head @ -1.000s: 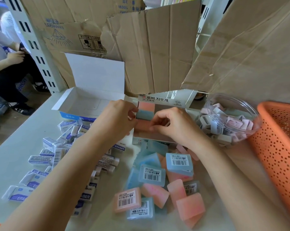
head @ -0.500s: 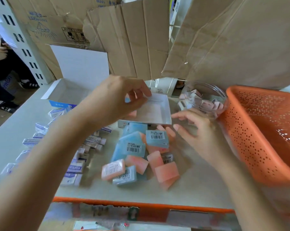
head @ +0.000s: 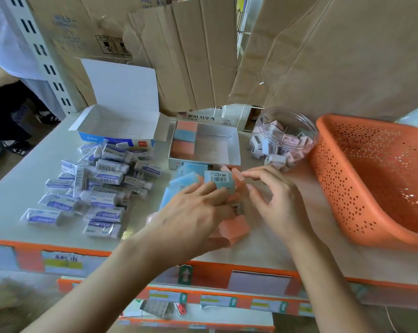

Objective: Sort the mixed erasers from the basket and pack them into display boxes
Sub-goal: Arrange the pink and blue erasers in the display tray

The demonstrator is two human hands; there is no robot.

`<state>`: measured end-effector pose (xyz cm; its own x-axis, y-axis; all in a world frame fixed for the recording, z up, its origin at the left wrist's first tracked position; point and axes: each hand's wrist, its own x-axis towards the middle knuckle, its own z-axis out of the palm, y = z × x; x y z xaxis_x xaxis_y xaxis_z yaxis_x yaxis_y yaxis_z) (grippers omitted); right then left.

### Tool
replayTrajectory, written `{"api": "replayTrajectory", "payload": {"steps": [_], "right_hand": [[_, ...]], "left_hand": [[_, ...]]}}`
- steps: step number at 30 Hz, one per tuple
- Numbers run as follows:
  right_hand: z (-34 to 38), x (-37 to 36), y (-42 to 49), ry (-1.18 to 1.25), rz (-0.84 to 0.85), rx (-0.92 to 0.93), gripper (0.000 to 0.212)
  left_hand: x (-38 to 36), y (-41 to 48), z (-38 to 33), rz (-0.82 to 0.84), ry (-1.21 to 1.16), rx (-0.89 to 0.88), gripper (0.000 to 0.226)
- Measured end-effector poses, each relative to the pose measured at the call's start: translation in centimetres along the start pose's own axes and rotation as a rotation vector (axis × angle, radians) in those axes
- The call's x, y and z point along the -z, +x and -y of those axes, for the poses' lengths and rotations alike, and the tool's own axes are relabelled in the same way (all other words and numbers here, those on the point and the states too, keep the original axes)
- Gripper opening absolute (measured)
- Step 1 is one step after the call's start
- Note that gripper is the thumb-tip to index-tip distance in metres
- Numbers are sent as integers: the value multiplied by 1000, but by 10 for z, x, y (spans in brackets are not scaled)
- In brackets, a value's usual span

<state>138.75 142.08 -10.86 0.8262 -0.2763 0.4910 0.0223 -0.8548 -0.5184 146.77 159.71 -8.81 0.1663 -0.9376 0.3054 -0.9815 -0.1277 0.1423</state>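
Middle of the table (head: 15, 188): a heap of pink and blue erasers (head: 179, 186), largely covered by two bare hands.

Left hand (head: 193, 212) palm down on the heap, fingers (head: 210, 191) stretched nearly straight and spread. Fingertips against the near edge of a blue eraser (head: 219, 180) lying on top with its barcode label facing up. Resting and pressing only, nothing clasped. At 5 o'clock from that hand, half under the palm, a pink eraser (head: 235, 228).

Right hand (head: 272, 200) just at 3 o'clock of the blue eraser, fingers (head: 252, 173) loosely bent and apart, holding nothing. Forefinger tip close beside a pink end sticking out at the top of the heap; touching or not, cannot tell.

From the heap:
- At 12 o'clock, right against its far edge, a shallow white display box (head: 215, 147). Along the left wall inside it, a column of three erasers (head: 185, 138): pink, blue, pink.
- At 10 o'clock, a bigger white-and-blue box (head: 116, 126) with its lid standing up.
- At 9 o'clock, a loose pile of white sleeved erasers (head: 100, 181) with blue print.
- At 1 o'clock, a clear round tub (head: 306, 126) packed with small pale pink and white erasers.
- At 3 o'clock, beyond the right hand, an orange perforated basket (head: 347, 176), its rim just beside the tub.

Behind all of it, at 12 o'clock, sheets of brown cardboard (head: 203, 56) standing upright.
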Motion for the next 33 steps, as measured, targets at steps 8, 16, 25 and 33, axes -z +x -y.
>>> {"api": "replayTrajectory", "payload": {"steps": [8,16,25,33], "right_hand": [[-1,0,-2,17,-5,-6,22],[9,10,0,153,-67,-1,16],[41,29,14,879,416,-513,24],[47,28,19,1121,415,-560,34]], "left_hand": [[1,-2,-2,19,9,8,26],[6,-3,1,-178,-95,-52,17],[17,-1,19,-311,-235,-23,14],[21,-1,18,-454,-627,333,11]]}}
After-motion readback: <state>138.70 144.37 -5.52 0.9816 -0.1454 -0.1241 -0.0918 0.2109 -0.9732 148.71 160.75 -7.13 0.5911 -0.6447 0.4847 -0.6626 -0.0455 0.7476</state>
